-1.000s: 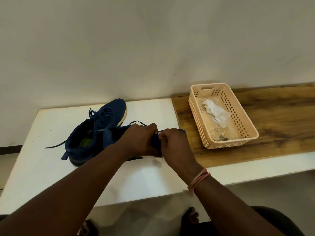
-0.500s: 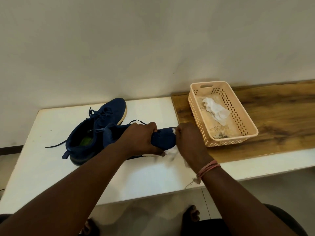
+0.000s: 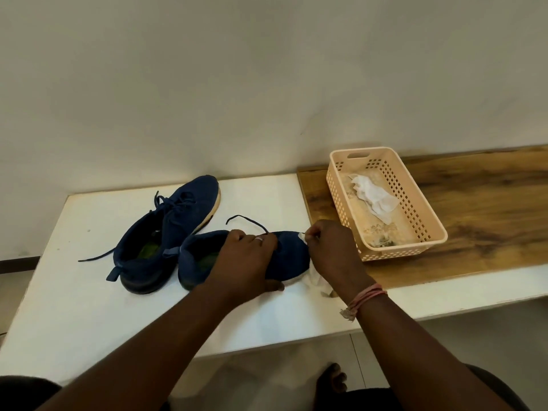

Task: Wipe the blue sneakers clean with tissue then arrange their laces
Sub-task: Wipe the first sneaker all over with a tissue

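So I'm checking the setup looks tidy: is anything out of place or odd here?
Mostly minor. The far sneaker has a loose lace trailing across the white table. The basket holds a crumpled tissue, and its floor looks stained and grimy.

**Navy shoes, white desk, peach basket**

Both sneakers are dark navy blue: the near sneaker [image 3: 284, 256] shows a white sole edge at its toe, and the far sneaker [image 3: 175, 221] has a cream sole, navy laces and a green insole. The tissue [image 3: 317, 281] is white. The desk [image 3: 89, 307] is white on the left and brown woodgrain on the right. The basket [image 3: 430, 229] is pale peach with a grid of small holes, holding a white wipe [image 3: 373, 197]. A pink thread band [image 3: 366, 296] circles the right wrist.
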